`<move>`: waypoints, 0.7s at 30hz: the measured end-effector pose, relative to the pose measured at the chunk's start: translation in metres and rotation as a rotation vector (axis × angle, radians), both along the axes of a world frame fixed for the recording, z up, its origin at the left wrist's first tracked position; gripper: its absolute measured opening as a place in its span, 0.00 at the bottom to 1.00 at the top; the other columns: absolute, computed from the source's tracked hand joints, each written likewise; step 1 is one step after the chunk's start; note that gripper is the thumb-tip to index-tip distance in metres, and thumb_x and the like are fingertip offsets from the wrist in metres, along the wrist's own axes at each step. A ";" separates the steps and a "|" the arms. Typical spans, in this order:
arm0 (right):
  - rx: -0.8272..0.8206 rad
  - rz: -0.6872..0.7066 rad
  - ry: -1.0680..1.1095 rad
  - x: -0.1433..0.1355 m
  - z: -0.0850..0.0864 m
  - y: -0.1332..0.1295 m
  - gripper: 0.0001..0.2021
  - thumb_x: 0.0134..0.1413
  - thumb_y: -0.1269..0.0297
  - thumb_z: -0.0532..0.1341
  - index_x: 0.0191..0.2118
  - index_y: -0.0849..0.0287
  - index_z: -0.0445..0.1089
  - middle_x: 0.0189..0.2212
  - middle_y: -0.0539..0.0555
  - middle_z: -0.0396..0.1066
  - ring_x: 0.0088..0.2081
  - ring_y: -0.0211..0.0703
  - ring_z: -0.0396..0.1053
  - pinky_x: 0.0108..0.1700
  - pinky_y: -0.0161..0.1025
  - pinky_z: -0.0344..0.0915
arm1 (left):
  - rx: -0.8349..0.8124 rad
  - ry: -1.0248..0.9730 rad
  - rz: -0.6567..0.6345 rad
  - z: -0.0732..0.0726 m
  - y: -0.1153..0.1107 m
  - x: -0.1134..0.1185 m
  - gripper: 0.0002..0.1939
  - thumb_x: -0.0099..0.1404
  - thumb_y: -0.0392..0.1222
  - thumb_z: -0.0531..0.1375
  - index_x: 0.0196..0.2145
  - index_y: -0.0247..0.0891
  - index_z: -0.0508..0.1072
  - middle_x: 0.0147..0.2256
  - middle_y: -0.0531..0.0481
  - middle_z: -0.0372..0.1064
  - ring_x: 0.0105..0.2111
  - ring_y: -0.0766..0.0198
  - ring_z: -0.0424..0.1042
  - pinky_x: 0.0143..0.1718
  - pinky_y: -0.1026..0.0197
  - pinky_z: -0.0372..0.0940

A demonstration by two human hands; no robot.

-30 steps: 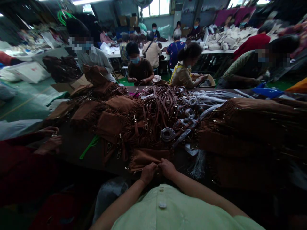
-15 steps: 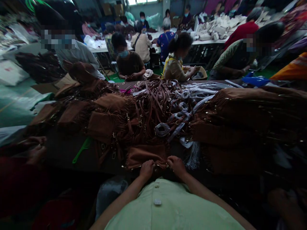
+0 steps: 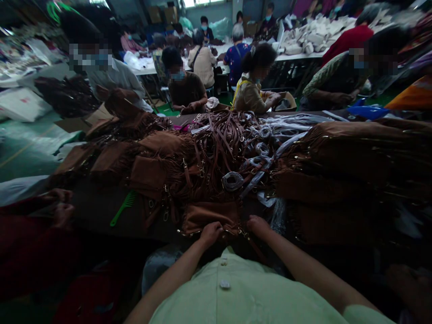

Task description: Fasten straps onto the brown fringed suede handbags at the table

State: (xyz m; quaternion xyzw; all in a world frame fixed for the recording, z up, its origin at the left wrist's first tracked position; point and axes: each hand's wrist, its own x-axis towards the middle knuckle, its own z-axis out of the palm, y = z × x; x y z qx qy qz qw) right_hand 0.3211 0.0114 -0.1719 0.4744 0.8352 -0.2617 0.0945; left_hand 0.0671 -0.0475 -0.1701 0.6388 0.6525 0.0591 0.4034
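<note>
Head view: brown bag (image 3: 209, 213) on table (image 3: 96, 210), near side. Left hand (image 3: 212, 234) pinching its near edge; right hand (image 3: 258, 226) apart from left, curled beside corner, hold unclear. Metal fittings (image 3: 240, 231) already at corner; bag's completion unconfirmed; loose straps (image 3: 225, 131) heaped beyond

left hand (image 3: 212, 233): fingers curled | right hand (image 3: 258, 226): fingers bent, apart from left | forearms (image 3: 178, 272): angled inward

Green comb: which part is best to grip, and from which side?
The green comb is probably best gripped by its slim handle, coming from the near side: it lies slanted, with this end nearer and the toothed part farther away.
</note>
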 end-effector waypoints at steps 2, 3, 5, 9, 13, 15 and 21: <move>0.027 0.024 0.035 -0.001 0.005 -0.003 0.09 0.55 0.71 0.52 0.33 0.59 0.70 0.36 0.55 0.67 0.36 0.38 0.65 0.36 0.33 0.56 | -0.004 -0.003 0.008 0.000 -0.001 -0.001 0.09 0.61 0.41 0.52 0.32 0.38 0.71 0.33 0.52 0.71 0.35 0.65 0.67 0.35 0.66 0.57; 0.042 0.031 0.053 -0.002 0.008 -0.006 0.10 0.56 0.71 0.51 0.36 0.59 0.69 0.36 0.55 0.66 0.35 0.38 0.64 0.36 0.32 0.56 | -0.006 -0.008 0.005 -0.001 -0.001 -0.002 0.09 0.61 0.41 0.52 0.32 0.38 0.71 0.33 0.52 0.71 0.34 0.65 0.67 0.36 0.66 0.57; 0.061 0.043 0.098 -0.008 0.015 -0.015 0.10 0.57 0.73 0.50 0.39 0.59 0.67 0.36 0.54 0.66 0.36 0.37 0.64 0.37 0.32 0.57 | 0.001 -0.027 -0.007 -0.002 -0.001 -0.004 0.09 0.61 0.41 0.52 0.33 0.38 0.71 0.34 0.51 0.71 0.34 0.65 0.67 0.36 0.66 0.57; 0.050 0.048 0.214 -0.027 0.029 -0.043 0.11 0.57 0.74 0.49 0.39 0.58 0.66 0.36 0.53 0.67 0.39 0.38 0.63 0.41 0.33 0.58 | -0.004 -0.056 -0.039 -0.007 0.001 -0.010 0.08 0.60 0.41 0.52 0.33 0.39 0.71 0.34 0.52 0.71 0.34 0.65 0.67 0.33 0.66 0.56; 0.036 0.048 0.273 -0.041 0.038 -0.066 0.12 0.57 0.73 0.49 0.41 0.56 0.67 0.39 0.53 0.67 0.41 0.39 0.62 0.44 0.34 0.58 | -0.031 -0.062 -0.075 -0.008 0.004 -0.015 0.09 0.60 0.42 0.53 0.33 0.38 0.71 0.33 0.51 0.71 0.34 0.65 0.67 0.33 0.66 0.56; 0.049 0.021 0.249 -0.041 0.039 -0.070 0.11 0.56 0.74 0.49 0.38 0.58 0.67 0.38 0.54 0.67 0.41 0.39 0.62 0.44 0.35 0.58 | -0.034 -0.061 -0.084 -0.008 0.005 -0.017 0.09 0.60 0.42 0.53 0.34 0.38 0.71 0.34 0.51 0.71 0.34 0.64 0.67 0.34 0.66 0.57; 0.093 -0.121 0.111 -0.023 0.026 -0.060 0.10 0.49 0.77 0.51 0.32 0.59 0.67 0.34 0.53 0.66 0.40 0.40 0.61 0.44 0.35 0.56 | -0.062 -0.061 -0.134 -0.008 0.009 -0.021 0.10 0.60 0.43 0.53 0.35 0.39 0.72 0.35 0.50 0.72 0.34 0.63 0.68 0.33 0.65 0.57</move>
